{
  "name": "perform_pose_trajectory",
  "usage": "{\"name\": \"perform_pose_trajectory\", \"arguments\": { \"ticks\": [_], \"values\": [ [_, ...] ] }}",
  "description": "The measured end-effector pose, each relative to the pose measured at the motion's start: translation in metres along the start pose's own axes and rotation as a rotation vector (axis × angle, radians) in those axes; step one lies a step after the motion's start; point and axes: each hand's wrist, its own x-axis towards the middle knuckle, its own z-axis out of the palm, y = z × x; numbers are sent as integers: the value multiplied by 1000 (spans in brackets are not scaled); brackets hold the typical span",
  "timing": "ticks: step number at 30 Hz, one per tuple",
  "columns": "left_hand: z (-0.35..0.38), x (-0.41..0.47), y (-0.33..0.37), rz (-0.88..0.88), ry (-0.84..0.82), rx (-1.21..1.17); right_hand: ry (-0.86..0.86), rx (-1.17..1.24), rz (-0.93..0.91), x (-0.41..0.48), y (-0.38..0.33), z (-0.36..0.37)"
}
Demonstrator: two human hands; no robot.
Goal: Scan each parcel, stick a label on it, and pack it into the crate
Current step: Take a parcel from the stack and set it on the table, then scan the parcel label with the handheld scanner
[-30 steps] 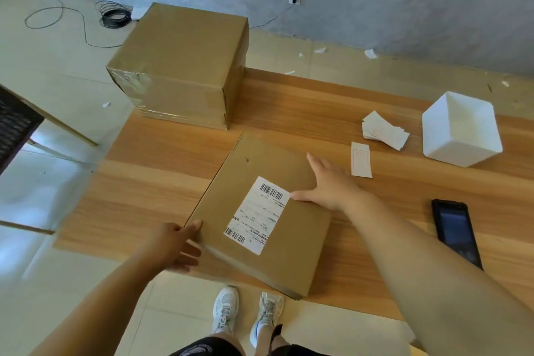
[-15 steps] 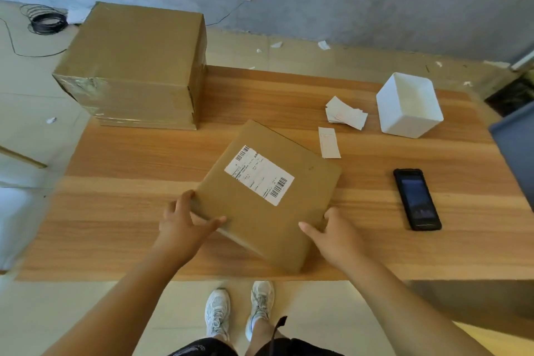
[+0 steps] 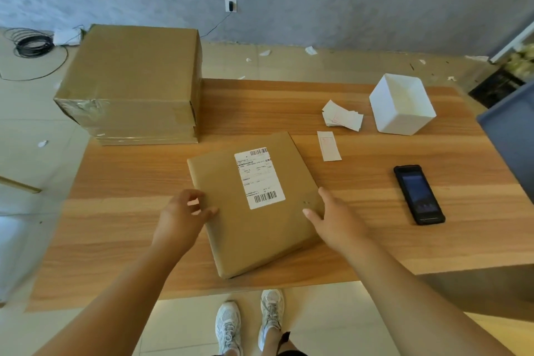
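A flat brown parcel (image 3: 254,228) lies on the wooden table (image 3: 404,246) in front of me, turned slightly askew, with a white shipping label (image 3: 259,178) on top. My left hand (image 3: 180,218) grips its left edge, thumb on top. Gripping the right edge is my right hand (image 3: 336,221), its thumb on the top face. A black handheld scanner (image 3: 419,193) lies face up to the right of the parcel. One loose label (image 3: 328,145) and a small pile of labels (image 3: 342,117) lie behind the parcel. A blue crate's corner (image 3: 511,136) shows at the right edge.
A stack of taped cardboard boxes (image 3: 130,81) fills the table's back left corner. A white open box (image 3: 401,104) stands at the back right. Paper scraps and a coiled cable (image 3: 33,43) lie on the tiled floor. My shoes (image 3: 248,324) are below the table's front edge.
The parcel has been turned and slid from the table's left front toward the middle. Both hands shifted from its corners to its left and right edges.
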Motion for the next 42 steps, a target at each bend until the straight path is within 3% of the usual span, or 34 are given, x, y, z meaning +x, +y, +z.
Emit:
{"name": "perform_pose_trajectory", "arguments": {
  "ticks": [3,9,15,18,23,28,34,42],
  "values": [
    [9,-3,2,126,-124,120,56,-21,86,-13,1,10],
    [16,8,11,233,-178,193,43,28,135,-17,6,5],
    [16,13,23,290,-29,425,93,77,103,-6,15,-20],
    [20,15,45,294,-64,480,140,127,113,6,32,-39],
    [50,20,93,368,-193,699,15,151,166,28,85,-68],
    [103,18,136,399,-239,722,-126,2,262,46,154,-90],
    [165,13,176,400,-288,775,108,-125,412,81,216,-95],
    [207,6,200,324,-260,746,-77,-51,394,118,235,-82]
  ]
}}
